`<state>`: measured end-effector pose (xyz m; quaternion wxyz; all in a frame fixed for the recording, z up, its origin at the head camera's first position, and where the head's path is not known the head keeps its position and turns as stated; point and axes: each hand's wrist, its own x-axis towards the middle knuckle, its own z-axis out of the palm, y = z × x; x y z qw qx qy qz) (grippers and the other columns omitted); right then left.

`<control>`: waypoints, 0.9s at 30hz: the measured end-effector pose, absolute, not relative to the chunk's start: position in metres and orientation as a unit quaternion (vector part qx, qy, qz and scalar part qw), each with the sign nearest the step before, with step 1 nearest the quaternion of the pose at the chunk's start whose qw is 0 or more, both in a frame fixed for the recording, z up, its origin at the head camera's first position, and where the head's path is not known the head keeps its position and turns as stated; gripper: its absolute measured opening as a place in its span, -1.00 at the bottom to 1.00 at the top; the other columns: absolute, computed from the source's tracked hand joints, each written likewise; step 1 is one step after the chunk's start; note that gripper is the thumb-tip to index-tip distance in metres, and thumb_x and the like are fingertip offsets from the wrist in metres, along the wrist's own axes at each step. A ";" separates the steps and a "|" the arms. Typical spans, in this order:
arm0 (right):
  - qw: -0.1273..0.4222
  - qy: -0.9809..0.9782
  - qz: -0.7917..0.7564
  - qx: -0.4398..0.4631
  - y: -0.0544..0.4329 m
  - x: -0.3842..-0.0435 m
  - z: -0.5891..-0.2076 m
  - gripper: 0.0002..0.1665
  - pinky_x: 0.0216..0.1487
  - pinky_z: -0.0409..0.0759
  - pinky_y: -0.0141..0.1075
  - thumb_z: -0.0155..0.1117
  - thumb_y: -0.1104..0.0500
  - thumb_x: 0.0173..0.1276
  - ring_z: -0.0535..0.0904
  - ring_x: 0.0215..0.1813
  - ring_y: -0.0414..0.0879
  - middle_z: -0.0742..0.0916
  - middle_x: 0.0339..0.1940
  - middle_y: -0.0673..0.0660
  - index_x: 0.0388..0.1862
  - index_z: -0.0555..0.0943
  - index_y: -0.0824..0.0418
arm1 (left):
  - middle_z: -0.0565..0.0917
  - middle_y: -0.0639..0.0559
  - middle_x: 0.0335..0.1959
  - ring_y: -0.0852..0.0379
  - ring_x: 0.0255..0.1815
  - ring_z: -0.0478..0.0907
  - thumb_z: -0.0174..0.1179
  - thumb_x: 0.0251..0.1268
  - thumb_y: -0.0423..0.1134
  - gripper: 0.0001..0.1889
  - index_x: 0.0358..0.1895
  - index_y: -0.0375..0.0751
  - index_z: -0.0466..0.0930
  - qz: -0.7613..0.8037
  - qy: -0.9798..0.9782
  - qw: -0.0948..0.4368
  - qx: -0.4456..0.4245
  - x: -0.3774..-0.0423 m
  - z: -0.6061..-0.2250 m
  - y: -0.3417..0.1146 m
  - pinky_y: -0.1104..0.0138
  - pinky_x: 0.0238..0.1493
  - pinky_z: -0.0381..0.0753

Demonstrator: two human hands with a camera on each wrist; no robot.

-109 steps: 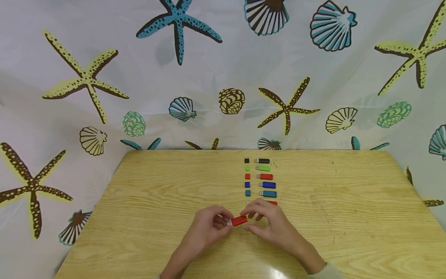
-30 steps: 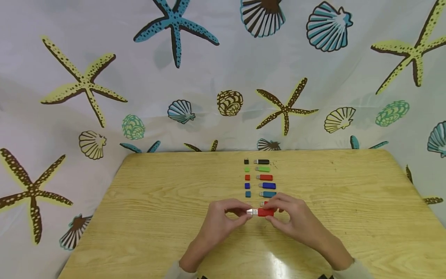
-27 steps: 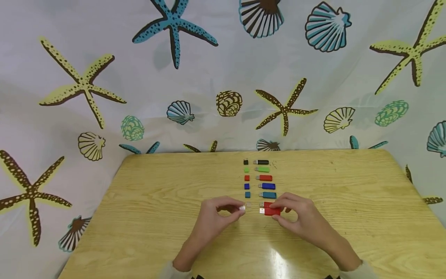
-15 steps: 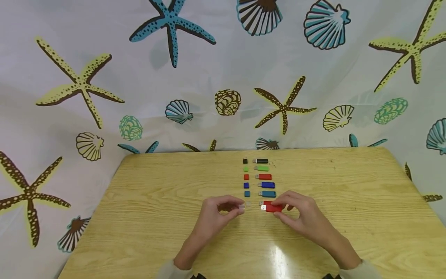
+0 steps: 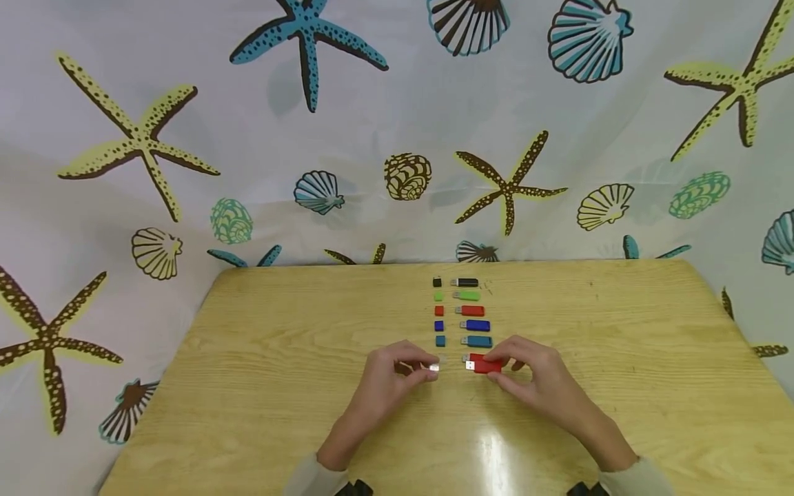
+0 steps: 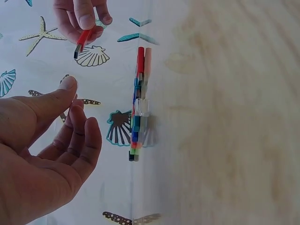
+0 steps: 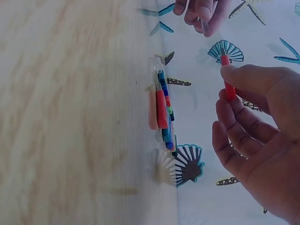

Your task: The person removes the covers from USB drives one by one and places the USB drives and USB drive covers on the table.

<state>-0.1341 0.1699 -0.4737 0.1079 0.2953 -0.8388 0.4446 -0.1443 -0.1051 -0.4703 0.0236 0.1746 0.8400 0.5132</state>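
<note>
Between thumb and fingertips, my left hand (image 5: 383, 382) pinches a small clear cap (image 5: 434, 368). My right hand (image 5: 541, 375) pinches a red USB stick (image 5: 484, 364) by its body, the bare metal plug pointing left toward the cap. Cap and stick are apart, with a short gap between. In both wrist views the hands are raised above the tabletop. A second red USB stick (image 7: 161, 108) lies on the table, partly hidden by the held one in the head view. Left of it lies another clear cap (image 6: 141, 107), close by my left fingertips in the head view.
Farther back on the wooden table (image 5: 298, 324) lies a column of USB sticks: teal (image 5: 479, 342), blue (image 5: 476, 326), red (image 5: 473, 311), green (image 5: 468, 295) and black (image 5: 466, 282). Matching caps, such as a teal one (image 5: 440, 341), line up to their left. A patterned cloth (image 5: 372, 227) hangs behind.
The hands came up and rightward with the red USB stick. About a second ago the clear cap was at its plug; my left hand then drew it away leftward. Since then, little movement.
</note>
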 end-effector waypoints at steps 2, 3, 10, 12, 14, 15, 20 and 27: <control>0.106 -0.837 0.450 0.292 0.170 -0.135 -0.476 -0.69 -0.31 0.73 -0.18 0.55 0.37 0.22 0.66 -0.22 -0.21 0.76 -0.19 -0.09 -0.10 0.76 0.09 | 0.78 0.15 -0.23 0.23 -0.27 0.67 0.46 0.24 -0.34 -0.88 -0.18 -0.20 0.85 0.512 0.841 0.021 0.176 -0.145 -0.471 -0.105 0.31 -0.22 0.72; 0.105 -0.837 0.453 0.290 0.170 -0.135 -0.477 -0.70 -0.31 0.73 -0.19 0.55 0.37 0.22 0.66 -0.21 -0.21 0.76 -0.19 -0.10 -0.10 0.76 0.09 | 0.78 0.16 -0.24 0.23 -0.28 0.68 0.46 0.23 -0.34 -0.88 -0.18 -0.20 0.85 0.510 0.842 0.022 0.176 -0.145 -0.471 -0.104 0.32 -0.22 0.73; 0.104 -0.837 0.464 0.269 0.170 -0.134 -0.483 -0.71 -0.32 0.72 -0.18 0.55 0.37 0.22 0.67 -0.23 -0.12 0.74 -0.18 -0.06 -0.13 0.76 0.09 | 0.79 0.17 -0.26 0.26 -0.31 0.70 0.48 0.22 -0.31 -0.86 -0.17 -0.20 0.85 0.506 0.844 0.033 0.173 -0.145 -0.474 -0.101 0.39 -0.25 0.71; 0.106 -0.841 0.462 0.262 0.170 -0.134 -0.485 -0.71 -0.33 0.72 -0.19 0.56 0.38 0.21 0.65 -0.25 -0.11 0.73 -0.18 -0.05 -0.13 0.77 0.09 | 0.80 0.16 -0.26 0.26 -0.31 0.70 0.49 0.21 -0.31 -0.87 -0.18 -0.20 0.85 0.500 0.849 0.029 0.171 -0.145 -0.474 -0.101 0.40 -0.26 0.70; 0.103 -0.844 0.460 0.256 0.170 -0.135 -0.487 -0.70 -0.33 0.72 -0.21 0.56 0.38 0.20 0.64 -0.26 -0.12 0.72 -0.18 -0.05 -0.13 0.77 0.09 | 0.80 0.14 -0.26 0.27 -0.31 0.70 0.49 0.20 -0.33 -0.87 -0.19 -0.20 0.85 0.491 0.854 0.027 0.167 -0.145 -0.474 -0.101 0.41 -0.27 0.69; 0.099 -0.846 0.458 0.252 0.170 -0.135 -0.487 -0.69 -0.32 0.72 -0.22 0.56 0.39 0.20 0.63 -0.26 -0.14 0.72 -0.18 -0.06 -0.13 0.77 0.09 | 0.80 0.14 -0.27 0.27 -0.31 0.70 0.50 0.19 -0.34 -0.87 -0.19 -0.20 0.85 0.487 0.857 0.028 0.164 -0.145 -0.474 -0.101 0.42 -0.27 0.68; 0.076 -0.856 0.455 0.235 0.170 -0.137 -0.491 -0.69 -0.29 0.70 -0.28 0.55 0.38 0.21 0.62 -0.26 -0.20 0.71 -0.19 -0.07 -0.12 0.77 0.07 | 0.80 0.11 -0.28 0.26 -0.33 0.69 0.50 0.19 -0.37 -0.87 -0.19 -0.22 0.84 0.469 0.868 0.041 0.156 -0.146 -0.475 -0.102 0.41 -0.29 0.67; 0.053 -0.864 0.455 0.210 0.172 -0.138 -0.490 -0.72 -0.27 0.70 -0.30 0.55 0.36 0.23 0.63 -0.28 -0.24 0.72 -0.19 -0.06 -0.13 0.78 0.09 | 0.79 0.12 -0.32 0.22 -0.33 0.68 0.48 0.22 -0.36 -0.88 -0.19 -0.23 0.82 0.460 0.871 0.053 0.163 -0.149 -0.479 -0.098 0.39 -0.26 0.67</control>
